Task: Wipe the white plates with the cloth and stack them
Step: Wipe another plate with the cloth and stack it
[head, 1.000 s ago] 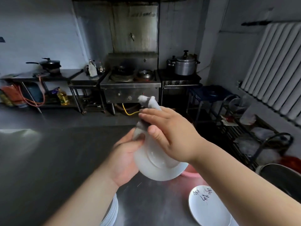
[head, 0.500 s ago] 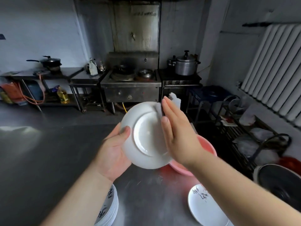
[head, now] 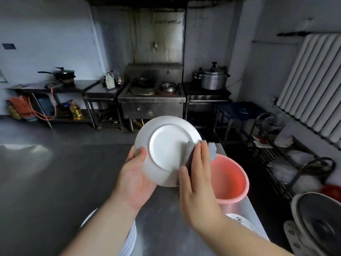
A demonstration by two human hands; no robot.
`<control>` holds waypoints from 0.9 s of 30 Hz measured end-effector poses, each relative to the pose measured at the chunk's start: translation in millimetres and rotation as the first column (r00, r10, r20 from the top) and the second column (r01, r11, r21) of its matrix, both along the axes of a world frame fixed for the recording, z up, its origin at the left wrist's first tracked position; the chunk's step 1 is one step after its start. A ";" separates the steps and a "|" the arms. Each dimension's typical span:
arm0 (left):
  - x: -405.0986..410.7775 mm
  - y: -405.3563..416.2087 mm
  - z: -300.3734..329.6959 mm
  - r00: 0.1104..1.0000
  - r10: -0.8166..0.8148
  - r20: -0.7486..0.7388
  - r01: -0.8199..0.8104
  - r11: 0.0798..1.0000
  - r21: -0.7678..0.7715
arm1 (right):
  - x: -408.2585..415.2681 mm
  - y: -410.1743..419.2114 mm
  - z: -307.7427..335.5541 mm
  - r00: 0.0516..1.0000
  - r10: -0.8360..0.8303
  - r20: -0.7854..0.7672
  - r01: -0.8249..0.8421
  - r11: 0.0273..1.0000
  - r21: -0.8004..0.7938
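Observation:
A white plate [head: 164, 148] is held up above the steel table, its underside with the foot ring facing me. My left hand [head: 133, 174] grips its lower left rim, thumb on the underside. With straight fingers, my right hand [head: 198, 182] presses a grey cloth [head: 191, 150] flat against the plate's right edge; part of the cloth sticks out past the fingertips. A stack of white plates [head: 129, 241] stands under my left forearm, mostly hidden. Another white plate with black writing [head: 243, 223] lies behind my right forearm.
A pink basin [head: 230, 180] stands on the steel table [head: 46, 191] right of my hands. Beyond the table's far edge are a stove, pots and side tables. A wire rack and a radiator line the right wall; a fan sits at bottom right.
The plate has turned from edge-on to underside facing me. My right hand with the cloth has slid from the plate's top down along its right rim. The camera view has risen slightly.

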State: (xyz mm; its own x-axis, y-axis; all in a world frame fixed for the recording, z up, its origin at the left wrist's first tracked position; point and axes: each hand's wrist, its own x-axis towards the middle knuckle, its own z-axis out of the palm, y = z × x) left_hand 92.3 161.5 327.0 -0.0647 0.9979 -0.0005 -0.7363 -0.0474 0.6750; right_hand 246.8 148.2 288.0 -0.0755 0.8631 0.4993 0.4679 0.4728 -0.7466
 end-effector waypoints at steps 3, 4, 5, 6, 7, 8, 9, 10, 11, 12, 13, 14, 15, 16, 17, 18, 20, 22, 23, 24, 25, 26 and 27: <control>12.0 -5.2 -2.2 1.000 -0.021 0.004 0.021 1.000 0.008 | 13.2 20.9 17.7 0.994 -0.037 -0.105 0.029 0.996 -0.080; 14.9 -6.1 -0.3 1.000 -0.026 0.005 0.026 0.999 0.023 | 21.1 32.7 29.7 0.989 -0.059 -0.132 0.045 0.993 -0.105; 17.1 -5.8 3.4 1.000 -0.023 0.009 0.022 0.999 0.035 | 27.4 41.7 40.2 0.984 -0.079 -0.158 0.061 0.991 -0.115; 18.6 -4.2 7.8 1.000 -0.013 0.014 0.013 0.999 0.044 | 29.3 46.0 46.3 0.980 -0.090 -0.175 0.073 0.992 -0.104; 20.2 -2.1 11.9 1.000 -0.007 0.019 0.006 0.998 0.057 | 26.1 43.2 49.1 0.980 -0.087 -0.182 0.073 0.994 -0.085; 22.0 -0.2 15.0 1.000 -0.003 0.025 0.001 0.997 0.073 | 19.3 35.8 44.7 0.983 -0.072 -0.171 0.062 0.996 -0.064; 24.6 0.9 16.8 0.999 -0.003 0.034 0.000 0.996 0.087 | 10.0 25.2 34.6 0.987 -0.056 -0.150 0.050 0.998 -0.041; 27.3 1.0 16.8 0.999 -0.005 0.043 0.000 0.996 0.094 | 1.4 14.2 22.9 0.991 -0.039 -0.128 0.038 0.999 -0.013; 29.7 0.4 15.1 0.999 -0.007 0.047 0.003 0.996 0.094 | -3.7 5.9 13.7 0.993 -0.033 -0.111 0.034 0.999 0.013; 31.1 -0.9 12.5 0.999 -0.014 0.044 0.010 0.996 0.087 | -4.3 3.7 9.2 0.993 -0.044 -0.107 0.047 0.998 0.029; 31.3 -1.9 9.7 0.999 -0.022 0.039 0.019 0.997 0.079 | -1.0 7.4 13.0 0.991 -0.061 -0.119 0.066 0.997 0.041; 29.4 -2.6 7.0 0.999 -0.032 0.031 0.029 0.997 0.070 | 5.1 15.8 21.1 0.989 -0.067 -0.134 0.076 0.995 0.059; 25.7 -2.5 5.1 0.999 -0.047 0.020 0.046 0.997 0.058 | 13.9 26.1 31.4 0.989 -0.055 -0.136 0.067 0.994 0.087; 20.6 -1.4 4.5 0.998 -0.069 0.004 0.069 0.997 0.042 | 24.3 37.2 44.3 0.993 -0.035 -0.114 0.049 0.991 0.123; 15.1 0.3 5.2 0.995 -0.102 -0.018 0.102 0.995 0.023 | 34.9 47.9 57.4 0.998 -0.013 -0.063 0.022 0.987 0.158; 9.8 2.4 6.7 0.989 -0.138 -0.043 0.138 0.990 -0.001 | 44.0 56.4 68.1 1.000 0.026 -0.001 -0.025 0.984 0.175; 0.6 6.5 6.6 0.979 -0.185 -0.088 0.181 0.982 -0.050 | 50.3 60.8 72.2 0.990 0.107 0.089 -0.120 0.981 0.151; -2.6 8.2 1.2 0.976 -0.189 -0.108 0.185 0.982 -0.046 | 41.3 46.6 49.0 0.991 0.089 0.099 -0.100 0.989 0.113; -1.5 7.8 -2.5 0.978 -0.181 -0.106 0.180 0.983 -0.021 | 32.7 33.2 32.9 0.993 0.058 0.103 -0.071 0.990 0.121; 0.4 6.4 -6.2 0.981 -0.170 -0.096 0.171 0.985 -0.001 | 23.8 18.2 18.5 0.993 0.033 0.113 -0.049 0.989 0.139; 2.8 4.6 -9.5 0.982 -0.166 -0.085 0.167 0.986 0.011 | 18.1 7.8 9.7 0.991 0.014 0.132 -0.034 0.987 0.157; 5.3 2.7 -11.2 0.982 -0.171 -0.080 0.173 0.985 0.016 | 17.7 7.6 9.3 0.990 -0.002 0.143 -0.022 0.986 0.166; 8.2 1.6 -11.0 0.980 -0.183 -0.075 0.186 0.982 0.024 | 21.0 16.0 17.3 0.990 -0.018 0.138 -0.004 0.987 0.158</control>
State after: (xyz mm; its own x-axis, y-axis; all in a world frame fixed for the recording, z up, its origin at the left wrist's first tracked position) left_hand 100.5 163.1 316.1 0.1217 0.9922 0.0287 -0.6838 0.0628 0.7270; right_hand 267.7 164.2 305.4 -0.1479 0.7751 0.6143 0.5656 0.5758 -0.5903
